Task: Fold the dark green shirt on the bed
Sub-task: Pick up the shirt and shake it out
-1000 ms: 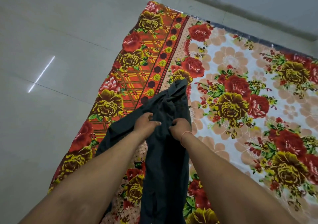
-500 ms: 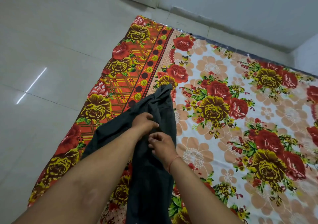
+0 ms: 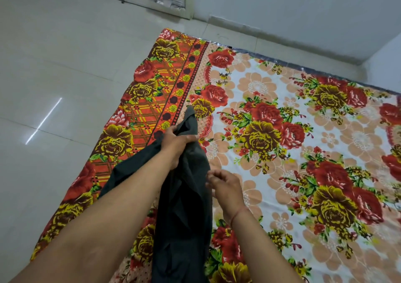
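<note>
The dark green shirt (image 3: 184,206) lies bunched into a long, narrow strip on the bed (image 3: 271,174), near its left edge. Its long axis runs from the bottom of the view, close to the person, away toward the far end of the bed, leaning a little to the right as it goes. The far end tapers to a point that rests on the dotted border of the flowered sheet (image 3: 325,113), just beside a yellow rose. A second fold of the shirt spreads out to the left under the left forearm, toward the orange checked border.

The left hand (image 3: 176,140) is closed around the shirt near its far end, fingers wrapped over the gathered cloth, with the pointed tip sticking out beyond the knuckles. The right hand (image 3: 223,185) sits nearer the person, just beside the right edge of the shirt at about mid-length. Its fingers are curled but loosely parted, and whether the fingertips touch the cloth cannot be told. A thin red thread (image 3: 237,214) circles the right wrist.

Pale floor tiles (image 3: 54,76) lie to the left of the bed.
</note>
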